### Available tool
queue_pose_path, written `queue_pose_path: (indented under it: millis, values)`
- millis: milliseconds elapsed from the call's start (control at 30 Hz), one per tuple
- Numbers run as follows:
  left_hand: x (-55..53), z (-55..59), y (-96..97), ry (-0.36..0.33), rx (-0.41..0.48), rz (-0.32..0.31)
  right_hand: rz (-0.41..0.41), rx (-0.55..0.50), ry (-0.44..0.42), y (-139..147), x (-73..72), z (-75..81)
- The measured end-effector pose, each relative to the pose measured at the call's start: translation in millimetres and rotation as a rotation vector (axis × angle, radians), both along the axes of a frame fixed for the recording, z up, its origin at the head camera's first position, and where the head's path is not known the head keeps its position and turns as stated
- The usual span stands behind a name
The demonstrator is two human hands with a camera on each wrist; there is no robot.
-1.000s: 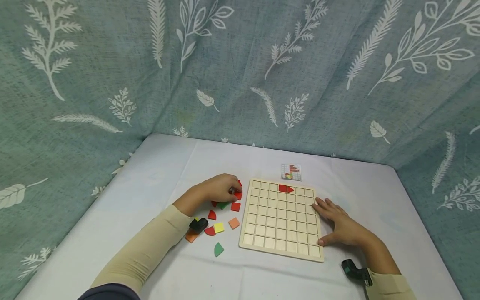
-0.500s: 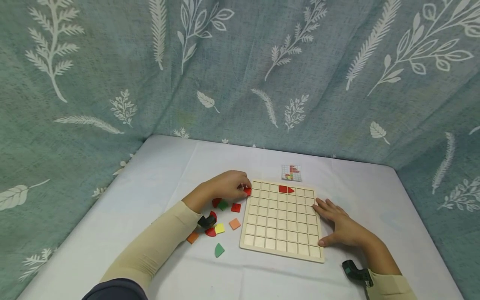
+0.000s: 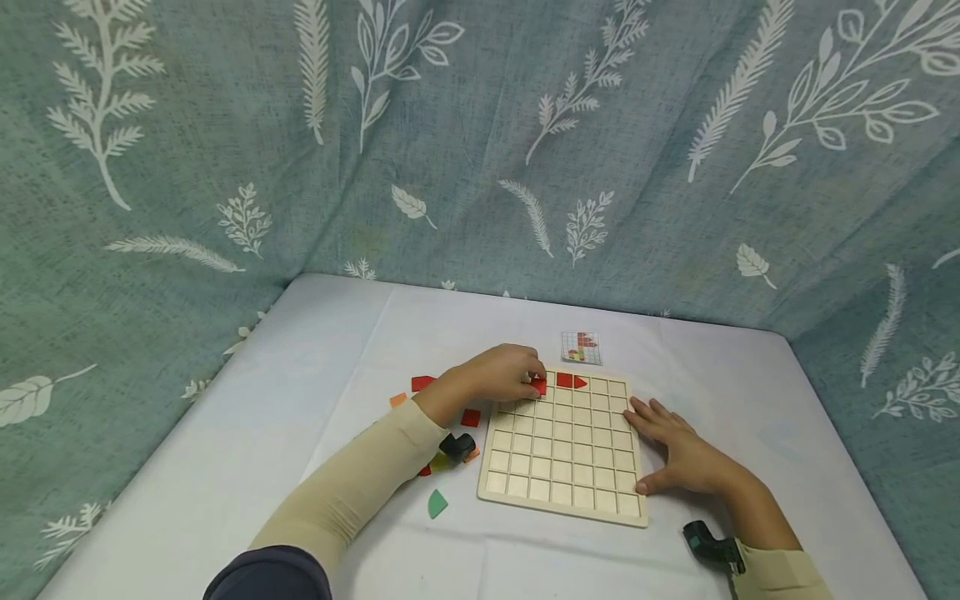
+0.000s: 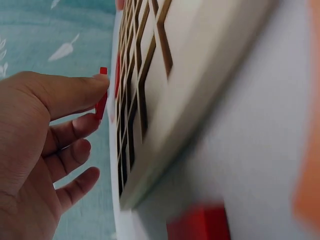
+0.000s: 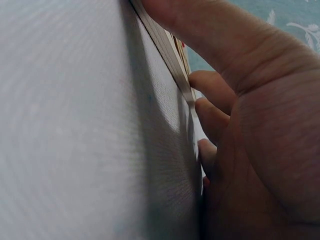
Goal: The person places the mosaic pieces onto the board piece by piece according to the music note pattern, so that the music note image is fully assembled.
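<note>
My left hand (image 3: pixel 504 372) pinches a red tile (image 4: pixel 101 102) between thumb and forefinger, close above the upper left cells of the wooden grid board (image 3: pixel 558 450). In the left wrist view the tile stands on edge, with the other fingers loosely bent below it. Set in the board's top row are a red square tile (image 3: pixel 565 380) and a red pointed tile (image 3: pixel 581 382). My right hand (image 3: pixel 678 446) is spread along the board's right edge, its thumb and fingertips touching the rim. The right wrist view shows the thumb on the board's side.
A small printed pattern card (image 3: pixel 581 347) lies behind the board. Left of it are loose tiles, partly hidden by my left arm: a red square (image 3: pixel 471 417), a green quarter circle (image 3: pixel 437 503), a red piece (image 3: pixel 422 382) and an orange one (image 3: pixel 398 400). A patterned curtain (image 3: pixel 450 167) hangs behind.
My left hand has picked up the red tile from the loose pieces and carried it right, over the board's upper left. My right hand has stayed at the board's edge.
</note>
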State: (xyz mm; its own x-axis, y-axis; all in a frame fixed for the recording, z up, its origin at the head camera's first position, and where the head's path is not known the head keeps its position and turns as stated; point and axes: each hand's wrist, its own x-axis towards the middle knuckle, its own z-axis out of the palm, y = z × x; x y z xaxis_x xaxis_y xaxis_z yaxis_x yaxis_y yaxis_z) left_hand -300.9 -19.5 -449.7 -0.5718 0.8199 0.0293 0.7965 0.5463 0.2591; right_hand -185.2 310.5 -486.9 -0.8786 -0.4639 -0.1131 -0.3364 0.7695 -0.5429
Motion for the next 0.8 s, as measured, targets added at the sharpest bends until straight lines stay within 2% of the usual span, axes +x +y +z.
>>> queue_pose_path:
  millis: [333,633,800]
  values:
    - [0.7,-6.1,31.0,0.045,-0.049,-0.038,-0.004,0.006,0.012,1.7,-0.9,-1.0]
    - [0.5,-10.6,42.1,0.08,-0.051,-0.012,-0.008,0.008,0.005,1.6,-1.7,-0.1]
    - [1.3,-10.4,44.9,0.055,-0.065,-0.003,-0.003,0.003,0.006,1.7,-1.5,-0.9]
